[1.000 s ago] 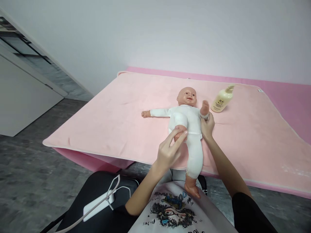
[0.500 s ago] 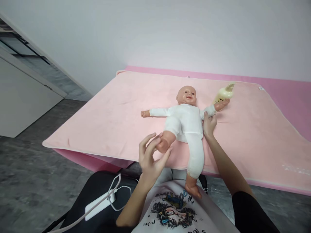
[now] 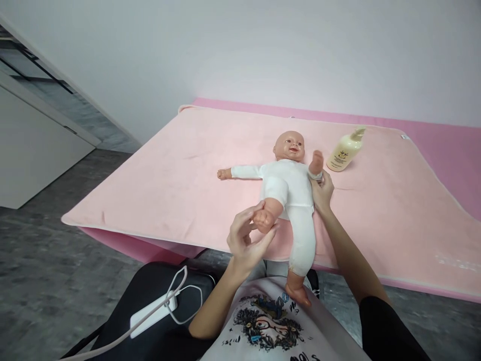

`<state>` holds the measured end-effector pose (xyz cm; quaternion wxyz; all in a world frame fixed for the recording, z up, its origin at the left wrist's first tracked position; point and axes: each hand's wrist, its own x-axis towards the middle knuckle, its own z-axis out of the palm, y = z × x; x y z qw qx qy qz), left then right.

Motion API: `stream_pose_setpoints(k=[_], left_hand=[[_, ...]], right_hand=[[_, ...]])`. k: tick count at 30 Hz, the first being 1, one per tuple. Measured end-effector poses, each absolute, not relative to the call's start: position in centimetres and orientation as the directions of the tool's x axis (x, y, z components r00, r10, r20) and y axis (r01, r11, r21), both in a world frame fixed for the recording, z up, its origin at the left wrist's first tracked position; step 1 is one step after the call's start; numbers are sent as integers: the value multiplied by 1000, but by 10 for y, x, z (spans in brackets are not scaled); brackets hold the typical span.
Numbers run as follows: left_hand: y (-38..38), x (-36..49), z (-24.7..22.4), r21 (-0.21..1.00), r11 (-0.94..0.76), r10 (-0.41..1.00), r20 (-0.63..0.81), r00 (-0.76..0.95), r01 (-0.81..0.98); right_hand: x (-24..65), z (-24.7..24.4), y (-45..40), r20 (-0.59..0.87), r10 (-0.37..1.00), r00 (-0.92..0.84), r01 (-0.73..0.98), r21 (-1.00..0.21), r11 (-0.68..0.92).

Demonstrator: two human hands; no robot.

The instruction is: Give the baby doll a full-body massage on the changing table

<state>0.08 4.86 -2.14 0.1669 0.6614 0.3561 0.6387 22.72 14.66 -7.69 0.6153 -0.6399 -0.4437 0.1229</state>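
A baby doll [image 3: 288, 183] with a white cloth body and bare plastic head, hands and feet lies face up on a pale pink blanket [image 3: 169, 165]. My left hand [image 3: 246, 233] curves its thumb and fingers around the doll's raised foot [image 3: 265, 219]. On the other side, my right hand [image 3: 322, 193] grips the doll's arm near the wrist, and the doll's hand [image 3: 316, 161] points upward. Parts of my right fingers are hidden behind that arm. The doll's other leg [image 3: 301, 240] hangs over the table edge toward my lap.
A pale yellow pump bottle [image 3: 344, 150] stands tilted-looking beyond my right hand. At the lower left, a black chair or stool [image 3: 146, 286] holds a white power strip [image 3: 154, 315] with cables. A white wall [image 3: 300, 55] rises behind the table.
The doll's held arm has swung from stretched outward to bent up and inward, uncovering the bottle. My left hand has moved the held foot rightward, toward the doll's middle.
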Motion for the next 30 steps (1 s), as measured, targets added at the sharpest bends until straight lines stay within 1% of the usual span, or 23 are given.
stream_pose_setpoints(k=[2,4,6,7,9,11,13,14,16,17,19,21,24,27,28,30], left_hand=[[36,-5,-20,603,-760,603,793,-81,245],[28,-10,-18,527,-815,531,846,-53,241],[28,-12,-17,473,-843,490,872,-1,257],[31,-12,-18,463,-843,485,874,15,274],[41,-10,-20,491,-808,525,851,17,326],[56,-6,-22,561,-731,607,795,-6,388],[71,-1,-24,627,-650,687,726,-20,430],[79,2,-24,650,-620,717,697,-20,439],[91,7,-22,678,-586,753,658,-12,444],[96,9,-21,686,-576,764,645,-6,445],[102,12,-18,697,-566,777,629,3,440],[103,13,-16,698,-568,779,627,11,436],[93,11,-18,673,-593,754,656,14,442],[74,5,-26,573,-675,651,759,10,465],[67,2,-30,520,-712,597,802,18,473],[54,-3,-36,425,-766,506,861,45,483]], right_hand=[[230,-81,151,253,691,677,214,-966,144],[233,-84,153,122,678,725,46,-991,129],[235,-86,154,45,673,738,-30,-995,99],[236,-86,154,42,672,739,-23,-996,87],[236,-85,152,119,667,735,91,-993,77],[234,-82,148,287,667,688,317,-945,79],[232,-78,144,453,707,543,565,-820,92],[231,-76,142,504,739,448,660,-744,107],[230,-72,139,545,783,298,766,-626,145],[230,-71,138,553,791,262,786,-598,158],[230,-71,138,565,784,258,786,-595,169],[230,-73,139,563,769,301,744,-644,181],[230,-78,143,498,738,455,582,-794,178],[226,-82,148,319,694,645,282,-944,171],[225,-82,149,246,683,688,171,-969,178],[223,-81,150,123,662,739,-9,-981,192]])
